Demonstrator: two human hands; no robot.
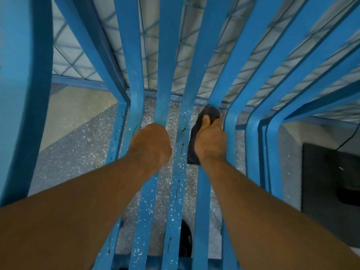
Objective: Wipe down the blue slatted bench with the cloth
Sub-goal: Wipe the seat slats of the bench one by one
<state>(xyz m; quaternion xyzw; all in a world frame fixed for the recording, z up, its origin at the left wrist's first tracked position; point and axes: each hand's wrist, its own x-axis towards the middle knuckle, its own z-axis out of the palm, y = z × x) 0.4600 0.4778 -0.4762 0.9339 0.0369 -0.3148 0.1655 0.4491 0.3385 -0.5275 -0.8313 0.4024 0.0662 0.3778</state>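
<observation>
At the far left the bench's (25,94) broad end piece curves down, with speckled floor (78,149) showing beneath. The person leans over the seat, both arms reaching to the bend where seat turns up into back.

The left hand (151,142) is curled in a fist over 1 slat (165,84) right at that bend. It looks like a bracing grip, to steady the lean rather than to clean.

Between the 2 hands runs a slat marked with dark drips (182,148) and pale specks, so I judge there is plenty left to wipe.

Just beyond it, the dark cloth (193,147) is wrapped over another slat (214,82). The right hand (211,139) clamps it there, thumb on top, the fingers hidden on the far side. Wrapped like that, the cloth probably cleans face and edges in 1 stroke. Its loose end hangs toward the wrist.

A dark mat (329,182) lies on the floor at the far right.
</observation>
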